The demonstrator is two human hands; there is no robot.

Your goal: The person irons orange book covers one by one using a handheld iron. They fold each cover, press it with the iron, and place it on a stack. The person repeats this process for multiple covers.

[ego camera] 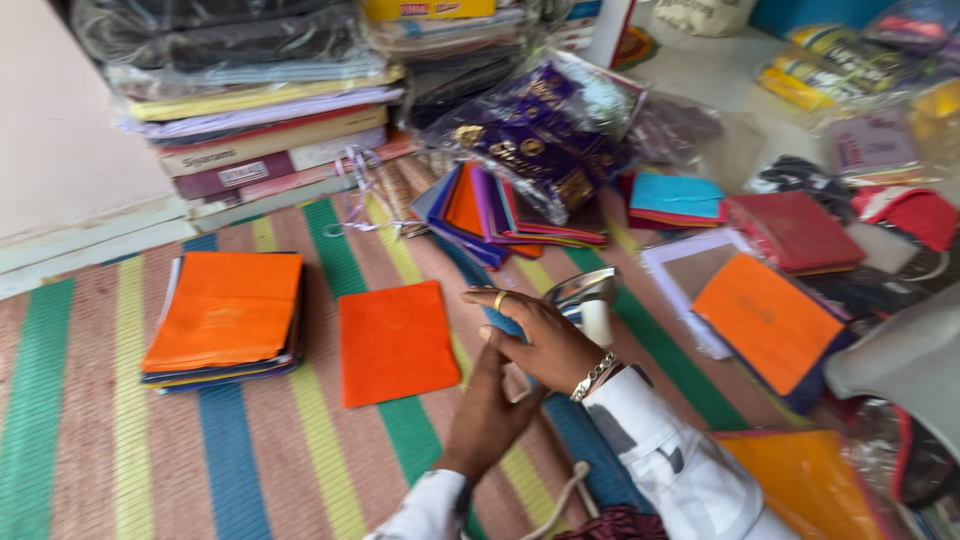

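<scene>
White sleeves (680, 465) fill the bottom edge, closest to the lens, with a pale cord (560, 500) running down between them. Both arms reach out over a striped mat (100, 420) of green, yellow, blue and pink bands. On it, to the left, sits a stack of folded cloth pieces (228, 318) topped in orange; just right of that lies 1 single orange cloth piece (395, 342), flat and apart from the stack. Behind the hands a fan of coloured cloth pieces (490, 212) spreads under a purple packet in clear wrap (540, 130). Boxed and bagged fabric (260, 110) is piled at the back left. To the right lie a red folded piece (795, 232) and another orange-topped pile (768, 322).

The right hand (545, 340), wearing a ring and a metal bracelet, is curled around a shiny metal iron (588, 300), gripping its pale handle. The left hand (490, 415) is flat and open-fingered, pressed up against the right hand's wrist side; it holds nothing visible.
</scene>
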